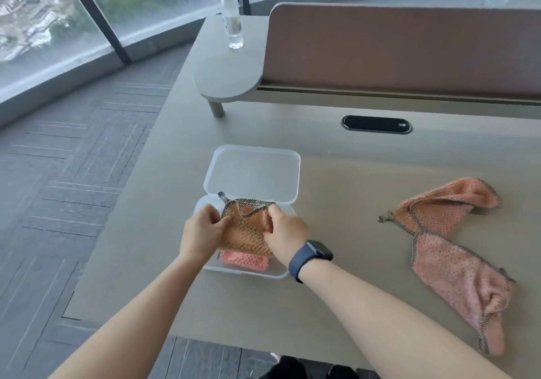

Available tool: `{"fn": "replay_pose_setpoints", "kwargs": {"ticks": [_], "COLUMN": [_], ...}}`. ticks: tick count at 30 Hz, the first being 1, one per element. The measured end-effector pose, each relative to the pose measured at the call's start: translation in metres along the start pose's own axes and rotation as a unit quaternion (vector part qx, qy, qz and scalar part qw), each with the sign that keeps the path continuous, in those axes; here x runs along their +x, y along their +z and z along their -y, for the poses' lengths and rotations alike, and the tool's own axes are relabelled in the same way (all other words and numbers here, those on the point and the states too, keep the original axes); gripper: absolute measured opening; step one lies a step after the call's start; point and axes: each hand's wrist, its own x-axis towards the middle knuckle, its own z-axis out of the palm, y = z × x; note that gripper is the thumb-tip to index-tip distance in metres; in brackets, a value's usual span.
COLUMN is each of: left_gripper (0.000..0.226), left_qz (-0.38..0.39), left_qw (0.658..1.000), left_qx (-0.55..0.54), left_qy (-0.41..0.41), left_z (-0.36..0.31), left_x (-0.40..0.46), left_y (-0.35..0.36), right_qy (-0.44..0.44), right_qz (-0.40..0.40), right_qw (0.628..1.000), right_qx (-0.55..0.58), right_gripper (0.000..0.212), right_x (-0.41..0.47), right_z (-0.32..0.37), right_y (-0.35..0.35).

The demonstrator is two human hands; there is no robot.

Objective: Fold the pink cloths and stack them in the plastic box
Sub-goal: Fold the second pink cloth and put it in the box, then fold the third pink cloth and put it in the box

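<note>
Where beige desk (336,291) meets brown divider (409,48), windows (146,1) beyond.

nubby pink cloth (247,229), translucent plastic box (254,171)

An office in a high-rise building, seen from above a work desk. The beige desk (366,174) has a black oval cable port (376,124) set into its surface, and a padded brown divider panel (409,48) stands along its far edge, the kind that separates workstations. A small round side shelf (228,78) sits at the panel's left end, with a clear water bottle (232,17) just beyond it. Grey carpet tiles (73,188) cover the floor on the left. Curved floor-to-ceiling windows (58,13) with dark frames look down on treetops and buildings far below.
</note>
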Motion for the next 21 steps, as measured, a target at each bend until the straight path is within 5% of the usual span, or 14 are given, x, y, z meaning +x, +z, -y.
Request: {"fn": "replay_pose_setpoints", "kwargs": {"ticks": [10, 14, 18, 21], "left_gripper": [0.032, 0.017, 0.007, 0.009], "left_qz": [0.021, 0.052, 0.033, 0.068], "left_qw": [0.994, 0.986, 0.98, 0.969], "left_qx": [0.11, 0.16, 0.18, 0.187], "left_qy": [-0.015, -0.003, 0.079, 0.144], "left_z": [0.015, 0.017, 0.014, 0.012], "left_x": [0.005, 0.006, 0.006, 0.007], "left_y": [0.018, 0.021, 0.02, 0.022], "right_qy": [-0.012, -0.008, -0.144, -0.153], "right_qz": [0.039, 0.056, 0.136, 0.145], "right_qw": [0.98, 0.977, 0.957, 0.948], "right_qx": [-0.193, -0.205, -0.214, -0.24], "right_gripper": [0.022, 0.007, 0.001, 0.014], "right_x": [0.001, 0.006, 0.006, 0.006], "right_z": [0.018, 0.022, 0.026, 0.021], "right_y": [0.016, 0.014, 0.017, 0.02]}}
